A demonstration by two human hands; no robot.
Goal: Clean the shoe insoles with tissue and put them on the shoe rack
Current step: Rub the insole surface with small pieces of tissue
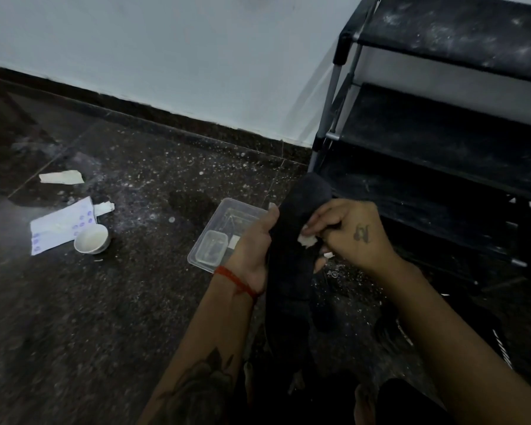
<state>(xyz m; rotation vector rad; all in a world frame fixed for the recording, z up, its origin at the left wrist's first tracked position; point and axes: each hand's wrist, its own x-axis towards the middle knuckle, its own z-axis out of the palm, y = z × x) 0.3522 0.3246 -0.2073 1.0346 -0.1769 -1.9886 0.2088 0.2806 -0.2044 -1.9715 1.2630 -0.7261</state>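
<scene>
A long black shoe insole (292, 271) stands nearly upright in front of me, its rounded toe end up near the shoe rack. My left hand (253, 245) grips its left edge around the middle. My right hand (347, 233) pinches a small white wad of tissue (307, 240) and presses it against the insole's face. The black shoe rack (442, 124) with dusty shelves and grey metal posts stands at the right against the white wall.
On the dark speckled floor lie a clear plastic container (224, 231) holding a smaller box, a white bowl (91, 239), a tissue packet (60, 225) and a torn paper scrap (62, 177). A dark shoe (393, 329) sits low right. The floor is dusty.
</scene>
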